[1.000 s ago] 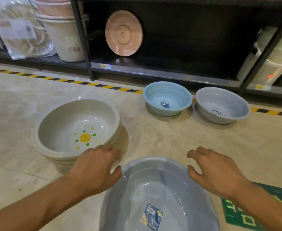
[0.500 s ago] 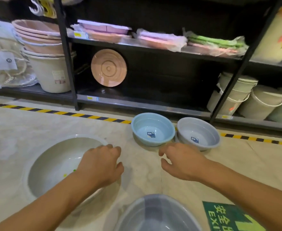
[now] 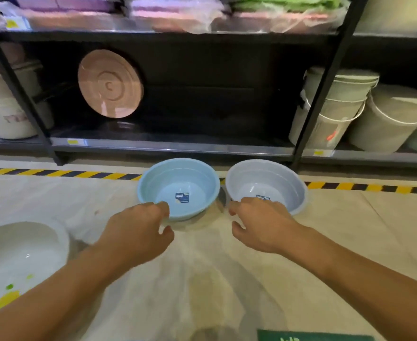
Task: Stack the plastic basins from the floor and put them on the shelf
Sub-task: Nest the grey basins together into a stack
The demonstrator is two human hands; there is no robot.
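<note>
A light blue basin (image 3: 177,178) and a grey basin (image 3: 276,178) stand side by side on the floor in front of the black shelf (image 3: 168,146). My left hand (image 3: 138,232) reaches to the blue basin's near rim, fingers loosely curled, holding nothing. Stretched toward the grey basin's near rim, my right hand (image 3: 264,225) also holds nothing. A beige basin (image 3: 23,244) with a yellow and green flower print sits at the lower left, partly cut off.
A pink round basin (image 3: 110,83) leans upright on the bottom shelf. Beige lidded buckets (image 3: 337,107) fill the shelf at right, white tubs (image 3: 0,107) at left. Yellow-black tape (image 3: 54,173) runs along the floor. A green floor sign (image 3: 313,337) lies at bottom.
The view has moved forward toward the shelf. Both hands have advanced from above the near grey basin to the two far basins; the near grey basin has dropped out of view.
</note>
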